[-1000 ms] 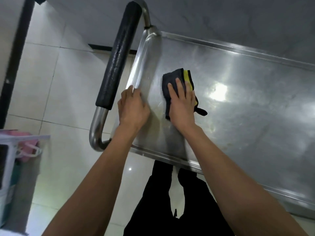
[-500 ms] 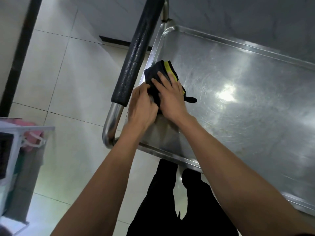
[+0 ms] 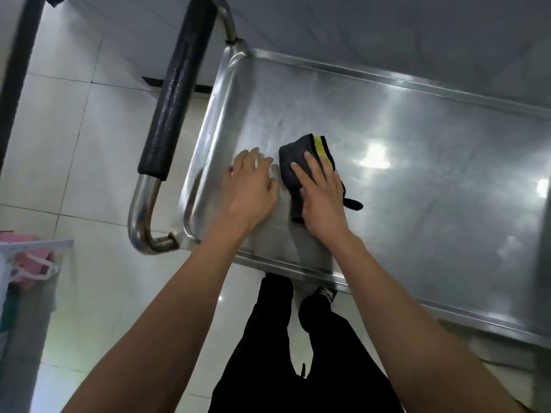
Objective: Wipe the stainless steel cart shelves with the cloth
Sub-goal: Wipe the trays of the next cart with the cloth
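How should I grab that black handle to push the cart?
Grip the black foam sleeve around its middle, coming from the outer side, away from the shelf. It is a long round bar with a gap behind it, so fingers can wrap fully around.

Overhead light throws bright glare patches on the steel shelf (image 3: 417, 180), the strongest blown white near its middle and another at the right edge. The left hand (image 3: 253, 186) is smeared by motion blur, while the tiled floor (image 3: 74, 144) glows pale. Wide-angle distortion bends straight lines toward the frame edges.
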Tool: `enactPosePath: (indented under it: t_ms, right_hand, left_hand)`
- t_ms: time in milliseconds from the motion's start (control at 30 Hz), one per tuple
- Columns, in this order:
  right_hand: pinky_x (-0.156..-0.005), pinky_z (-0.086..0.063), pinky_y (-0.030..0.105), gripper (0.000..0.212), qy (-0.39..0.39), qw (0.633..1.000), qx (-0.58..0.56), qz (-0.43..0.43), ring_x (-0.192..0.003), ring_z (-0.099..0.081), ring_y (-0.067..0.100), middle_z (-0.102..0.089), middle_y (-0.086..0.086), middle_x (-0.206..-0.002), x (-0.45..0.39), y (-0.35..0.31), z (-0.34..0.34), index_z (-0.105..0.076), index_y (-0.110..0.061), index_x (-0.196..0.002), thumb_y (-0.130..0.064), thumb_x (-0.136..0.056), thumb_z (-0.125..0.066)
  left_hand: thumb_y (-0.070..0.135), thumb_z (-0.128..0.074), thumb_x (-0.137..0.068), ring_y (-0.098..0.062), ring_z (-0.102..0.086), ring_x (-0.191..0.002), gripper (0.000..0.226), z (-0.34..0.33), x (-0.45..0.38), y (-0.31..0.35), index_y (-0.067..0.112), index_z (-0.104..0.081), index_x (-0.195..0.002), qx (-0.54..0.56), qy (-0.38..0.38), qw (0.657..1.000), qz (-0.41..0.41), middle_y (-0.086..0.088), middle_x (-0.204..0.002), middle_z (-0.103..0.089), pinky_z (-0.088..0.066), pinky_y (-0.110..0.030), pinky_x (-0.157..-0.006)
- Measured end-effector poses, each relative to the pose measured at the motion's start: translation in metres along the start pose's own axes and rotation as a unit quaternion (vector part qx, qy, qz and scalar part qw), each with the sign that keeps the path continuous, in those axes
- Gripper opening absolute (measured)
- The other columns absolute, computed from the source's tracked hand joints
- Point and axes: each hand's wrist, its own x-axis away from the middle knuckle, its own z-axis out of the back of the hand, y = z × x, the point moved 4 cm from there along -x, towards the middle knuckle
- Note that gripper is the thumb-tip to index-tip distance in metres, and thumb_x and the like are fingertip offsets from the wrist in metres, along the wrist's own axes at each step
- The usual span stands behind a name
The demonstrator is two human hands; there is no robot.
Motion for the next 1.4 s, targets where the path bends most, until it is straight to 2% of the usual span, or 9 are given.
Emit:
enactPosePath:
  t_ms: [100,267,500,833,967,1067,1267,1333,1400]
  right_hand:
    - [-0.120,-0.018,0.055,0.065,0.022,0.999,0.011,-0.039,-0.153,-0.006,0.024,-0.018,-0.001,-0.165,0.032,0.047,0.026,-0.036,-0.027,-0.152,-0.002,-0.094,-0.053]
    - [-0.121,-0.016,0.052,0.058,0.035,0.993,0.023,-0.113,-0.153,-0.003,0.023,-0.014,-0.003,-0.165,0.083,0.114,0.066,-0.033,-0.029,-0.153,-0.009,-0.100,-0.044]
    - [-0.120,-0.018,0.055,0.063,0.057,0.990,0.036,-0.125,-0.152,-0.003,0.028,-0.015,0.000,-0.165,0.106,0.128,0.074,-0.033,-0.026,-0.153,-0.004,-0.096,-0.050]
    - [-0.122,-0.007,0.054,0.077,0.034,0.991,0.066,-0.110,-0.153,0.001,0.031,-0.010,0.001,-0.166,0.095,0.067,0.042,-0.027,-0.023,-0.155,-0.001,-0.088,-0.057]
    - [-0.122,-0.007,0.055,0.080,0.017,0.993,0.069,-0.097,-0.153,0.003,0.031,-0.008,0.001,-0.166,0.072,0.028,0.022,-0.025,-0.023,-0.156,-0.001,-0.087,-0.058]
    - [-0.122,-0.006,0.056,0.084,0.005,0.995,0.060,-0.085,-0.153,0.006,0.030,-0.005,0.002,-0.167,0.052,-0.002,0.005,-0.022,-0.023,-0.157,-0.001,-0.086,-0.060]
    - [-0.121,-0.009,0.055,0.079,-0.004,0.999,0.025,-0.041,-0.153,0.003,0.029,-0.008,0.003,-0.166,0.008,-0.063,-0.029,-0.027,-0.023,-0.156,0.002,-0.088,-0.057]
    - [-0.121,-0.010,0.055,0.077,-0.008,1.000,0.015,-0.025,-0.152,0.001,0.028,-0.011,0.003,-0.166,-0.006,-0.082,-0.039,-0.029,-0.024,-0.155,0.002,-0.088,-0.056]
    - [-0.122,-0.008,0.054,0.075,-0.012,1.000,0.004,-0.014,-0.153,0.000,0.028,-0.012,0.002,-0.166,-0.019,-0.099,-0.049,-0.030,-0.024,-0.154,0.002,-0.089,-0.056]
  left_hand:
    - [0.031,-0.049,-0.096,-0.026,-0.027,-0.146,0.045,-0.018,0.006,0.046,0.020,-0.050,-0.140,-0.010,-0.020,0.999,-0.031,-0.006,-0.156,-0.036,-0.034,-0.053,-0.111]
    - [0.030,-0.046,-0.098,-0.027,-0.036,-0.139,0.041,-0.045,0.024,0.109,0.018,-0.053,-0.137,-0.041,-0.048,0.994,-0.084,-0.004,-0.148,-0.045,-0.040,-0.051,-0.108]
    - [0.029,-0.046,-0.097,-0.025,-0.037,-0.137,0.042,-0.058,0.053,0.141,0.017,-0.053,-0.137,-0.046,-0.048,0.992,-0.104,-0.003,-0.145,-0.047,-0.037,-0.050,-0.106]
    - [0.030,-0.047,-0.098,-0.029,-0.023,-0.149,0.053,-0.018,0.051,0.030,0.017,-0.041,-0.149,-0.024,0.011,0.999,0.035,-0.009,-0.160,-0.031,-0.029,-0.058,-0.115]
    - [0.029,-0.044,-0.098,-0.034,-0.032,-0.141,0.043,0.006,0.045,-0.016,0.015,-0.048,-0.139,-0.020,0.045,0.994,0.095,-0.013,-0.149,-0.043,-0.034,-0.061,-0.109]
    - [0.021,-0.046,-0.095,-0.035,-0.035,-0.137,0.039,0.015,0.039,-0.044,0.012,-0.049,-0.133,-0.006,0.030,0.992,0.120,-0.013,-0.144,-0.046,-0.039,-0.060,-0.105]
    - [0.009,-0.048,-0.096,-0.029,-0.037,-0.139,0.050,0.025,0.036,-0.074,0.010,-0.042,-0.145,0.080,0.042,0.986,0.138,-0.009,-0.152,-0.040,-0.037,-0.046,-0.113]
    - [0.007,-0.046,-0.096,-0.027,-0.046,-0.132,0.046,0.028,0.035,-0.084,0.013,-0.046,-0.142,0.128,0.059,0.977,0.162,-0.008,-0.146,-0.044,-0.040,-0.039,-0.108]
    - [0.007,-0.043,-0.096,-0.025,-0.047,-0.132,0.045,0.031,0.034,-0.090,0.014,-0.048,-0.140,0.157,0.066,0.971,0.170,-0.008,-0.144,-0.047,-0.036,-0.030,-0.104]
